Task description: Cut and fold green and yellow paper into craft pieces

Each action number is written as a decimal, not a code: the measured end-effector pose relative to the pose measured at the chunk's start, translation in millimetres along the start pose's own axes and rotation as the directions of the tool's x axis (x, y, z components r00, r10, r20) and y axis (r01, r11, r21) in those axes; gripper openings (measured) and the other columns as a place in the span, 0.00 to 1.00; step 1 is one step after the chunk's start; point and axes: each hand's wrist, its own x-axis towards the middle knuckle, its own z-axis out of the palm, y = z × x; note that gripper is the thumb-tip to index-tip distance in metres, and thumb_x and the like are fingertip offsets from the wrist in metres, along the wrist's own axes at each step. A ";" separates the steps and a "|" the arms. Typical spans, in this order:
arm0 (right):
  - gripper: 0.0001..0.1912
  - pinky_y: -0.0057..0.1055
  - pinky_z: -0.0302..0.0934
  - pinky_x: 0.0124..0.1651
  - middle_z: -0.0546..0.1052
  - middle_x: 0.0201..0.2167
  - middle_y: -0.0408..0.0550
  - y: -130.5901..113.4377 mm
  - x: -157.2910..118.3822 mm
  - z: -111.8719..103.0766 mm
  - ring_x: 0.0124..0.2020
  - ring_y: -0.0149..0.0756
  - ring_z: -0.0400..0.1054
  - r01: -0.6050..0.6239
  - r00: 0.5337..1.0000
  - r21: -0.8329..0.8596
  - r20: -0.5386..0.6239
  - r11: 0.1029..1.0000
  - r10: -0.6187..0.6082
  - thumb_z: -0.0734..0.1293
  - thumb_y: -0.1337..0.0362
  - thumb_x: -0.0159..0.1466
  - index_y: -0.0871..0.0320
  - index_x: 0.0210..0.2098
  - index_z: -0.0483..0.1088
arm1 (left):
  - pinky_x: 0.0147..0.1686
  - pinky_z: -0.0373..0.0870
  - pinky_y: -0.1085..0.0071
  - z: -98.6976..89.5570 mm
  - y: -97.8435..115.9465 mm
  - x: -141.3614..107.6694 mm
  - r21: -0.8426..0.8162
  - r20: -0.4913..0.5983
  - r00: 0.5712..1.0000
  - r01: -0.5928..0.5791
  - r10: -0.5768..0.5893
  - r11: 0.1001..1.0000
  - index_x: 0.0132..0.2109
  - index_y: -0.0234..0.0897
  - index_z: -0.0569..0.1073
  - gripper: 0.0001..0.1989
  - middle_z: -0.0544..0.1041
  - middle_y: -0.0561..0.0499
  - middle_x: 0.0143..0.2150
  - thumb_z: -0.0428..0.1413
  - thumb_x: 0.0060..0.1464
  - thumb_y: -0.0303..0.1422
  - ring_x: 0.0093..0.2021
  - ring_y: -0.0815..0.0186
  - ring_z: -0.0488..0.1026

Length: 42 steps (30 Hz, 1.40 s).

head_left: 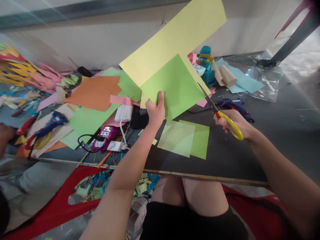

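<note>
My left hand point(156, 111) grips a green paper square point(172, 88) together with a larger pale yellow sheet point(172, 40) behind it, both raised above the table. The thumb lies on the front of the green square. In my right hand point(232, 123) is a pair of scissors point(230, 123) with yellow and red handles. Their blades point up and left, at the lower right corner of the yellow sheet, beside the green square's right corner. On the table below lie a pale green square point(176, 138) and a brighter green square point(201, 140), partly overlapping.
A blue glue gun point(233, 106) lies behind my right hand, another glue gun point(55, 125) at left. Orange paper point(93, 91), a purple power strip point(105, 136) and a white adapter point(124, 112) sit left. Near the wall are a cardboard tube point(227, 76) and light blue paper point(247, 80). Another person's hand point(6, 133) shows far left.
</note>
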 end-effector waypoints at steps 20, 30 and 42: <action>0.36 0.28 0.59 0.16 0.64 0.18 0.43 10.1 0.8 6.1 0.15 0.30 0.62 -0.032 0.995 0.014 -0.091 0.999 0.034 0.68 0.28 0.54 0.57 0.24 0.63 | 0.56 0.76 0.58 0.2 7.0 -1.6 0.051 -0.099 0.995 -0.014 0.019 0.999 0.36 0.37 0.72 0.28 0.80 0.46 0.37 0.56 0.57 0.61 0.53 0.54 0.79; 0.36 0.29 0.60 0.14 0.65 0.17 0.44 6.5 1.6 8.0 0.13 0.31 0.62 -0.056 0.988 -0.003 -0.145 0.998 0.055 0.69 0.28 0.52 0.57 0.23 0.64 | 0.53 0.78 0.58 0.5 2.9 -0.7 -0.004 -0.092 0.996 0.021 -0.022 1.000 0.37 0.38 0.71 0.25 0.77 0.47 0.38 0.58 0.57 0.58 0.55 0.54 0.78; 0.36 0.29 0.54 0.17 0.63 0.16 0.42 14.2 6.8 4.3 0.14 0.30 0.59 -0.055 0.990 0.011 -0.128 0.998 0.056 0.71 0.28 0.50 0.57 0.27 0.67 | 0.55 0.77 0.57 2.4 0.6 0.3 -0.012 -0.070 0.997 -0.018 0.017 1.000 0.38 0.38 0.72 0.27 0.79 0.46 0.39 0.56 0.58 0.60 0.56 0.53 0.78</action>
